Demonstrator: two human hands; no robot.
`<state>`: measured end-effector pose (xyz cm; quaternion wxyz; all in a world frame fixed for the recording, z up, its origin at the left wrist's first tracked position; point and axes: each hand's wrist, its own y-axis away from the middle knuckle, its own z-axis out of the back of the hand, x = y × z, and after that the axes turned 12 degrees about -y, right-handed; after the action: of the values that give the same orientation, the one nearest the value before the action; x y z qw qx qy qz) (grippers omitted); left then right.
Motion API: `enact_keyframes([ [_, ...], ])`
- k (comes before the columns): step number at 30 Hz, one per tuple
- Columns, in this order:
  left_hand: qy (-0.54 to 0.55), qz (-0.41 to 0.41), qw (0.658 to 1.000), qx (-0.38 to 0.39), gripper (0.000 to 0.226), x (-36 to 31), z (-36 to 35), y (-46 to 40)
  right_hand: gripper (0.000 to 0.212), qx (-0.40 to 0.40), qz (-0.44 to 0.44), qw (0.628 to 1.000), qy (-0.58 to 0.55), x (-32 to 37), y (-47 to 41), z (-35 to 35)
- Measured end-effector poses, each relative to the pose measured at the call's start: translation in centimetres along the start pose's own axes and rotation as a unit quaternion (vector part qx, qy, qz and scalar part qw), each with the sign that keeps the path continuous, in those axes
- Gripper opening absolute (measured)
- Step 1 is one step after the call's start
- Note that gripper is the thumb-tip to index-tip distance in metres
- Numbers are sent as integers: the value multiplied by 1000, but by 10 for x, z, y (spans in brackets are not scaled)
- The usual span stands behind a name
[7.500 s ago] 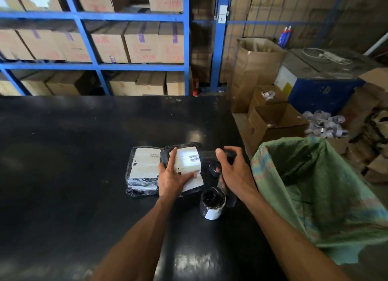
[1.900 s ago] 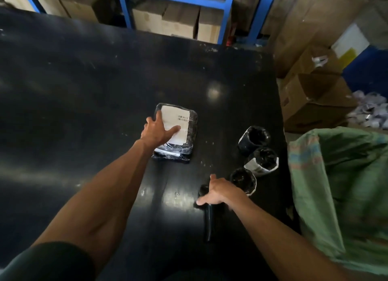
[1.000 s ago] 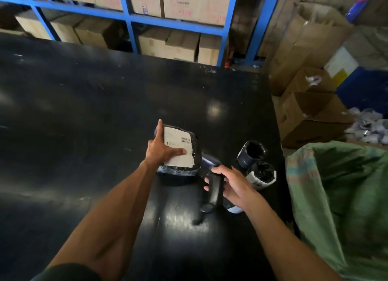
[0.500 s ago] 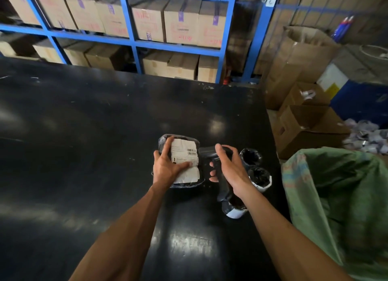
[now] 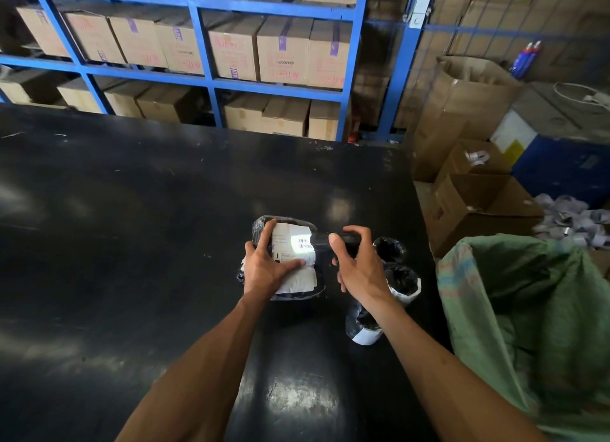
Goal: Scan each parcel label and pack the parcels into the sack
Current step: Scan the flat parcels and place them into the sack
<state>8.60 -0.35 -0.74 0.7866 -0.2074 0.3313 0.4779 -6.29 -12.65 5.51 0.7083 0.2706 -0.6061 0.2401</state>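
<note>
Black-wrapped parcel (image 5: 285, 260) gripped in left hand (image 5: 264, 270), right hand (image 5: 358, 266) gripping scanner (image 5: 333, 238) beside it.

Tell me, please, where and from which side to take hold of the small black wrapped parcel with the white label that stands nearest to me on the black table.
Grip the small black wrapped parcel around its round side wall, coming from above and from the left, over bare black table. It looks short and roughly cylindrical, so fingers can probably wrap it. The right forearm crosses over it now.
</note>
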Motion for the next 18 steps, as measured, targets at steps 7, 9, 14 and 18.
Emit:
enact_keyframes([
  [7, 3, -10, 1000, -10, 104, -1, 2, -2, 42, -2, 2, 1000, -7, 6, 6, 1],
  [9, 8, -11, 1000, -10, 103, -1, 3, -2, 42, -2, 2, 1000, -12, 7, 6, 1],
  [14, 12, -7, 1000, -6, 102, -3, 5, -1, 43, 1, 0, 1000, -5, 8, 6, 0],
  [18, 15, 21, 1000, -11, 104, 0, 6, -1, 46, 1, -19, 1000, -7, 0, 9, 0],
])
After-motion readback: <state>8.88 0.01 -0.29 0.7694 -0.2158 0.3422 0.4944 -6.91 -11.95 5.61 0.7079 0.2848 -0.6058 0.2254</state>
